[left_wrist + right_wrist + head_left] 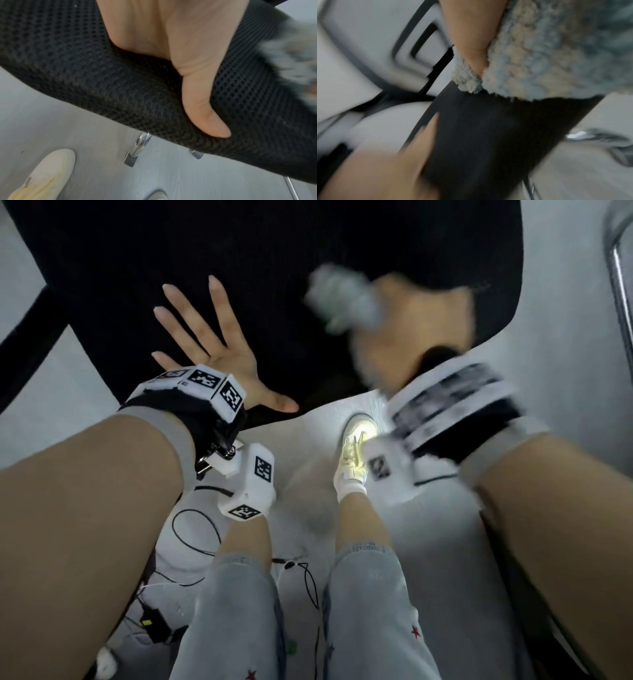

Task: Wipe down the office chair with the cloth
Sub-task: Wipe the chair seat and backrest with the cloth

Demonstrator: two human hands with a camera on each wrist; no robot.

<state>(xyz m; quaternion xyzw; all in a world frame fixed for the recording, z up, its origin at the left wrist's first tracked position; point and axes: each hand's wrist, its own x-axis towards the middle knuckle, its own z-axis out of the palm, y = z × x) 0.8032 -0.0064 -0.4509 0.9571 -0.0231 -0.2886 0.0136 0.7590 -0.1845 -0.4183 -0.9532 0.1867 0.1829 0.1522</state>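
Note:
The office chair's black mesh seat (274,251) fills the top of the head view. My left hand (209,337) lies flat on the seat near its front edge, fingers spread straight, thumb (205,108) along the rim of the seat (85,67). My right hand (411,320), blurred by motion, holds a fluffy grey-blue cloth (342,299) bunched against the seat on the right side. In the right wrist view the cloth (539,54) is pinched under the thumb and pressed on the dark seat (488,135).
Grey floor (548,371) surrounds the chair. A chrome chair leg with a caster (135,150) stands under the seat. My feet in pale shoes (356,446) are close to the base. Black cables (195,529) lie on the floor by my left leg. A metal frame (620,285) stands at right.

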